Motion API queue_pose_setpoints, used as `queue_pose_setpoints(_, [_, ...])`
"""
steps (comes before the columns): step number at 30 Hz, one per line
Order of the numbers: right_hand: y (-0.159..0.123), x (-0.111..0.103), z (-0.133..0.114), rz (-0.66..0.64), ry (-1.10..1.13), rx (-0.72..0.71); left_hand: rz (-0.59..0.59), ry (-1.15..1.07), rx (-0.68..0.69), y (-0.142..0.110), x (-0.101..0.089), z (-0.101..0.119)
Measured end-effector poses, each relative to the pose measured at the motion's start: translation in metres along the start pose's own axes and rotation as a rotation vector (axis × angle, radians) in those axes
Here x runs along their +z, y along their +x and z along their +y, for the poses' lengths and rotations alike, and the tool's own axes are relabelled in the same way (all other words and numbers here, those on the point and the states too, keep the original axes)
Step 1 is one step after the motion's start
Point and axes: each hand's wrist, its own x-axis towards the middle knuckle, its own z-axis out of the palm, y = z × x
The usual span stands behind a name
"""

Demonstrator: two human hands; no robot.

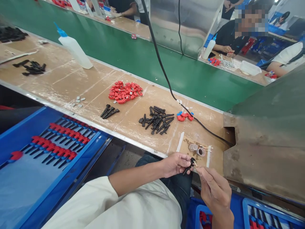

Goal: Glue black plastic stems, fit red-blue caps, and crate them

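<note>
My left hand [175,164] pinches a black plastic part with a wide head and thin stem [190,166] above the bench's near edge. My right hand [215,187] is closed on a thin pale stick [195,163], whose tip meets the head of the black part. Whether the stick has a cotton tip is too small to tell. Just beyond my hands stand two small clear cups [200,152], one with dark contents, and several pale sticks [207,148] lie by them. A pile of similar black parts [157,120] lies further left.
Red pieces [125,92] are heaped on the bench, with a white squeeze bottle [75,51] behind. A black cable [164,70] hangs across. Blue trays [21,136] of red-and-black assemblies sit at lower left and right. Co-workers sit beyond the green belt [119,52]. A metal housing [267,140] stands right.
</note>
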Motion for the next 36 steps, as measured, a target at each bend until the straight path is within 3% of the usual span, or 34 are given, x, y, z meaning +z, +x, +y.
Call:
queue_pose_setpoints(6, [-0.011,-0.003,0.008,0.144,0.126,0.261,-0.044,-0.016,-0.059,-0.004,0.000,0.004])
queue_pose_setpoints(9, [-0.006,-0.004,0.012,0.136,0.161,0.337,-0.027,0.066,-0.049,-0.004,-0.001,0.003])
queue_pose_setpoints(14, [0.007,-0.001,0.006,0.009,0.016,0.113,0.041,0.177,0.041,-0.001,-0.003,-0.002])
queue_pose_setpoints(17, [0.008,0.002,-0.001,-0.021,-0.053,-0.034,0.042,0.119,0.041,-0.001,-0.004,-0.003])
queue_pose_setpoints(19, [0.004,0.004,-0.003,0.004,-0.053,-0.044,0.008,0.045,0.001,-0.002,-0.005,-0.003])
queue_pose_setpoints(29, [-0.013,0.006,-0.002,0.355,0.250,0.405,-0.145,-0.143,-0.117,-0.008,-0.009,-0.001])
queue_pose_setpoints(36, [-0.013,0.007,0.001,0.613,0.448,0.617,-0.205,-0.131,-0.114,-0.009,-0.008,-0.002])
